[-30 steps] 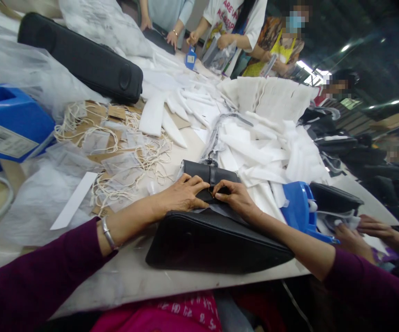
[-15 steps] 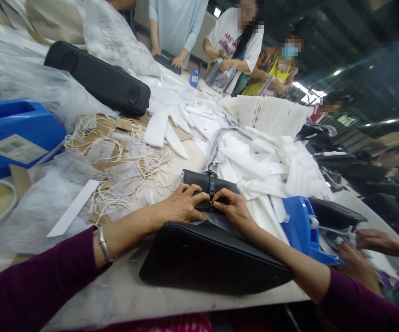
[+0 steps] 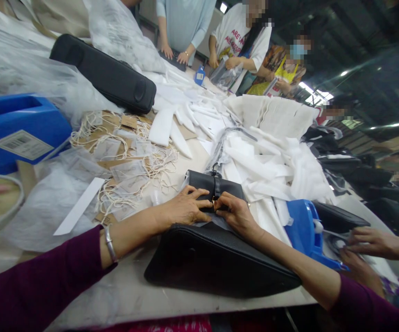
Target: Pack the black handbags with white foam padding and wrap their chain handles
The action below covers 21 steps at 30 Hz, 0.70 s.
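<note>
A black handbag lies on its side before me, its base toward me. Its flap carries a narrow strap with a small gold-coloured metal clasp. My left hand is on the bag left of the clasp, fingers bent over the flap, thumb and forefinger close to the metal. From the other side my right hand pinches the strap end at the clasp. The fingertips partly hide the clasp, so I cannot tell whether it is fastened.
Tags with white strings and a blue tape dispenser are on the left. Beyond lies a black case. White foam strips fill the middle. Another blue dispenser and a co-worker's hands are at right; several people stand behind.
The view has shifted slightly, moving the scene a little to the right. My hands stay at the clasp, the right fingers closing tighter on it. A blurred hand has appeared at the far left.
</note>
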Each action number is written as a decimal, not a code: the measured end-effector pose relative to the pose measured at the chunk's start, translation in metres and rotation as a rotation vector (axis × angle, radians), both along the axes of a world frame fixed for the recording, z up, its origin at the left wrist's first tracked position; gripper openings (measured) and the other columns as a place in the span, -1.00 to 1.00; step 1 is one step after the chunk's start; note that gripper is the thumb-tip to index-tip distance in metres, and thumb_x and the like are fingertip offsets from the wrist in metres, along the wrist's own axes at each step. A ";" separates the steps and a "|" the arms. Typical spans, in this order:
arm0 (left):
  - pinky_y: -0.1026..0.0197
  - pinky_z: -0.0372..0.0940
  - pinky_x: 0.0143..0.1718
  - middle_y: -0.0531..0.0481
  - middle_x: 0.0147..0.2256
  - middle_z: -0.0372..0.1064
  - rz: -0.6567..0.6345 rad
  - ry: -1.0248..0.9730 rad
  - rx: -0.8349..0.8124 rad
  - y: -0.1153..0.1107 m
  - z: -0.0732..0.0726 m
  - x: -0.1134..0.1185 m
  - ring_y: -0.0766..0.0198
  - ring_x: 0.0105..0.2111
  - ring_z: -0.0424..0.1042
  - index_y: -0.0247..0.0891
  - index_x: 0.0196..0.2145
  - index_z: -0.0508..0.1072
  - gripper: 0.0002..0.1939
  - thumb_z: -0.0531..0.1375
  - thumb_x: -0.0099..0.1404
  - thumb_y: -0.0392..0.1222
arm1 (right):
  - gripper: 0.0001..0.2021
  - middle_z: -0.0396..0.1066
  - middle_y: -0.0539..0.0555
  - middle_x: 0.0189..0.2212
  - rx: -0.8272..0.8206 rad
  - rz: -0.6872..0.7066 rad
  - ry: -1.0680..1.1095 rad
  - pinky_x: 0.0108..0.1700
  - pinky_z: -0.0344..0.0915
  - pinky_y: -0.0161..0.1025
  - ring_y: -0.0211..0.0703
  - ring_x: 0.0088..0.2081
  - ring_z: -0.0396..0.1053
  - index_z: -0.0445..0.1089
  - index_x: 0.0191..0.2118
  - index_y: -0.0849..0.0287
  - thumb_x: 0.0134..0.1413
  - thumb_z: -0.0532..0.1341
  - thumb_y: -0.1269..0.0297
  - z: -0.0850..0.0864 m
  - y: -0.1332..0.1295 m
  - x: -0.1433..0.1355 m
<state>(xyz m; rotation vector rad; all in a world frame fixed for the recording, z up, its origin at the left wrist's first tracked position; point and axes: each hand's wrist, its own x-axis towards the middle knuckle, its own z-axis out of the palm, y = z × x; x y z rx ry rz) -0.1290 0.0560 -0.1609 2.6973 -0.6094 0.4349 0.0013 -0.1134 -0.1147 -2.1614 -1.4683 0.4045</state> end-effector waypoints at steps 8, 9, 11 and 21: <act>0.00 -0.08 0.01 0.05 0.01 0.35 -0.017 0.033 -0.022 0.000 0.003 0.001 -0.01 0.19 0.03 0.06 -0.15 0.47 -0.79 0.19 0.27 -0.18 | -0.82 0.22 -0.03 -0.45 -0.115 0.083 -0.078 -0.33 0.11 -0.34 -0.27 -0.39 0.24 0.21 -0.54 0.16 -0.14 0.11 0.59 0.004 0.001 0.000; 0.00 -0.09 0.01 0.05 0.02 0.35 -0.019 0.041 -0.024 0.000 0.004 0.001 -0.01 0.20 0.03 0.06 -0.15 0.47 -0.80 0.18 0.27 -0.18 | -0.82 0.22 -0.03 -0.45 -0.133 0.101 -0.097 -0.34 0.10 -0.34 -0.27 -0.39 0.23 0.20 -0.54 0.16 -0.15 0.11 0.60 0.005 0.001 0.000; 0.01 -0.11 0.00 0.07 0.02 0.36 -0.027 0.061 -0.027 0.000 0.004 0.001 0.02 0.20 0.05 0.04 -0.15 0.47 -0.81 0.16 0.29 -0.18 | -0.82 0.23 -0.02 -0.45 -0.180 0.143 -0.131 -0.34 0.09 -0.34 -0.26 -0.37 0.23 0.19 -0.53 0.17 -0.15 0.09 0.61 0.007 0.001 -0.002; 0.07 -0.14 -0.02 0.11 0.09 0.32 -0.030 0.075 -0.050 -0.002 -0.001 0.000 0.11 0.21 0.05 0.02 -0.10 0.42 -0.78 0.14 0.31 -0.20 | -0.85 0.27 0.03 -0.36 -0.277 0.167 -0.234 -0.26 0.16 -0.33 -0.21 -0.29 0.27 0.21 -0.44 0.15 -0.09 0.08 0.57 0.003 0.001 -0.007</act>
